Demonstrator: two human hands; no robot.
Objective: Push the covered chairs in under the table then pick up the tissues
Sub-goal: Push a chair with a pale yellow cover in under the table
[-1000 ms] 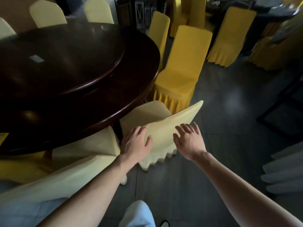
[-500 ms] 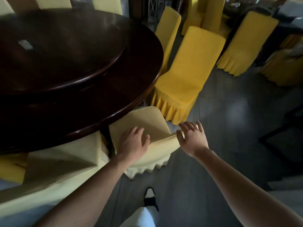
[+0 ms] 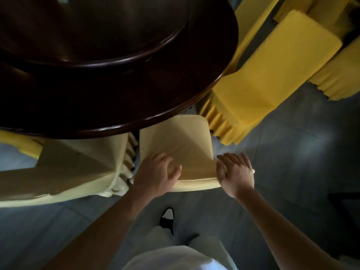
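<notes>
Step in hand: chair push-in. The left hand (image 3: 155,173) and right hand (image 3: 236,172) press with straight fingers on the pale-yellow covered chair (image 3: 175,141), its seat partly under the round dark table (image 3: 136,106). Next: the bright-yellow covered chair (image 3: 259,80). No tissues visible.

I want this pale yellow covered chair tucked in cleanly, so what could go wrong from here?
The pale yellow covered chair already sits close against the dark round wooden table, so its back may knock the rim. Left hand and right hand press on loose fabric, which could slip or bunch.
</notes>
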